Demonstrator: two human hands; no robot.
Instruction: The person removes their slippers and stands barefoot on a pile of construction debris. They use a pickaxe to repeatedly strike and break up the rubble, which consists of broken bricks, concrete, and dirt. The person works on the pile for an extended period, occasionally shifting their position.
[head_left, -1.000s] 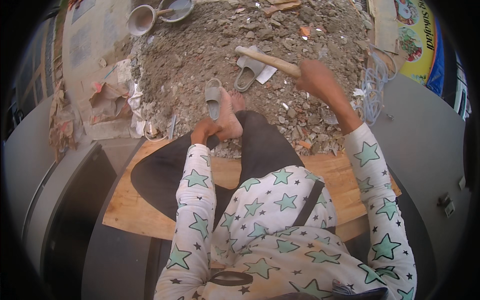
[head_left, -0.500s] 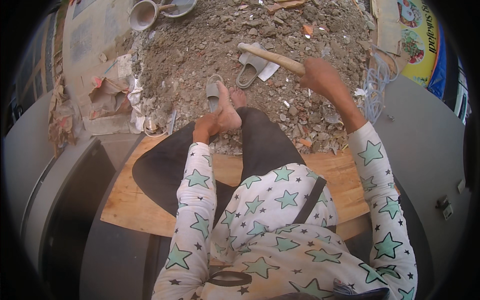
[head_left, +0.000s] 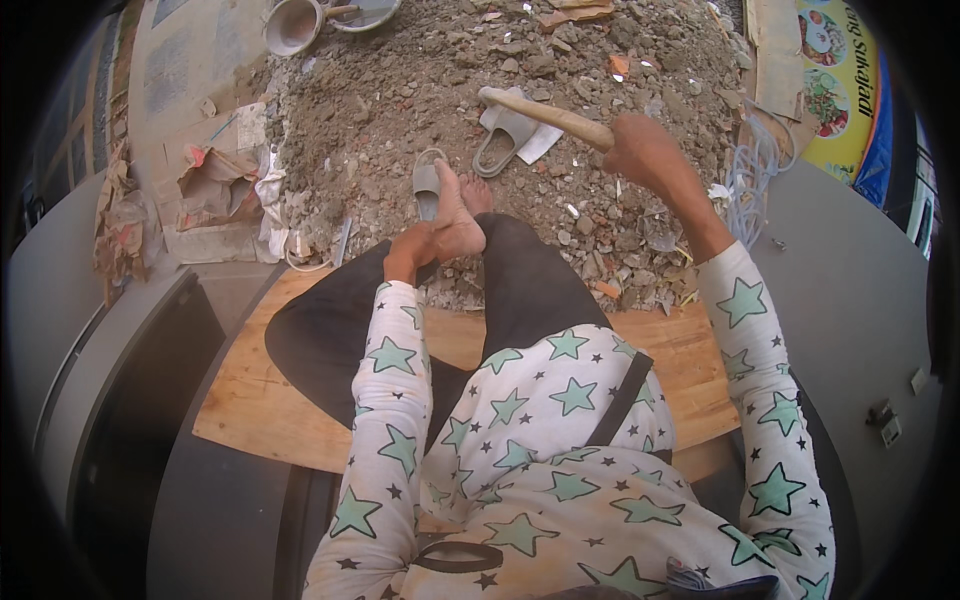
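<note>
Probably for control, the right hand (head_left: 646, 152) is clamping a wooden handle (head_left: 552, 116) over the rubble (head_left: 375, 130) — the left hand (head_left: 412, 246) is touching 1 foot (head_left: 458, 230), perhaps for steadying; its grip I cannot tell.

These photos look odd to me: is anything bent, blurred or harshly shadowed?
Head view: the flat, pale-brown wooden board has a bowed-looking lower edge, likely from the lens; head view: light is soft, without hard shadows on the loose brown rubble; head view: the long tan wooden stick shows no strong blur.

two sandals (head_left: 515, 126), two buckets (head_left: 292, 30), one stick (head_left: 552, 117)
</note>
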